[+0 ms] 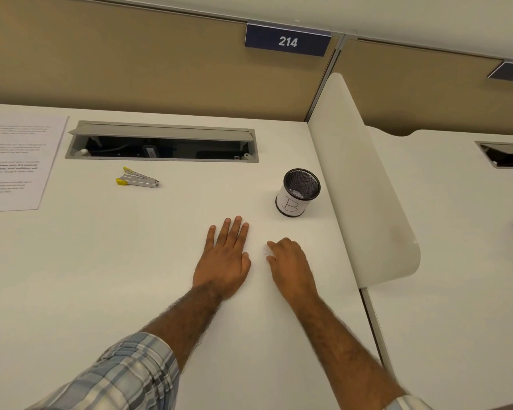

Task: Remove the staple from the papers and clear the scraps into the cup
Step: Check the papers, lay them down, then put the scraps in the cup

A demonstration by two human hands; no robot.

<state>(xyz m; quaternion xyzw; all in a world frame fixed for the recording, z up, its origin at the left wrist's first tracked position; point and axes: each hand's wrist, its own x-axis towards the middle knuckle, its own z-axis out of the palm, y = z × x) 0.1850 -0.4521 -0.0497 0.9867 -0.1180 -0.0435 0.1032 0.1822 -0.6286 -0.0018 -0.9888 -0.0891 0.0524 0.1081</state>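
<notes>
**Desk:** Where are the scraps?

**Me:** I see a small white paper scrap (pixel 265 250) on the desk (pixel 131 261), at the fingertips of the right hand (pixel 290 263). That hand is curled over it, fingers bent in toward the bit; I cannot tell whether it is pinched or only touched.

**Desk:** And the other hand?

**Me:** The left hand (pixel 224 258) lies flat on the desk just left of the scrap, palm down, fingers straight and close together, holding nothing.

**Desk:** The cup?

**Me:** The cup (pixel 298 192) is a black mesh one with a white label wrapped round it, upright, farther away and a little right of the right hand, near the white divider (pixel 365 184). I can make out some white bits inside it.

**Desk:** Papers and tool?

**Me:** The papers (pixel 15 161) lie flat at the far left edge, printed side up, well apart from both hands. The staple remover (pixel 137 179), metal with yellow tips, lies on the desk between the papers and the cup, just on the near side of the open cable tray (pixel 163 142). Beyond that, the tan partition carries a number plate (pixel 288 41) reading 214.
</notes>
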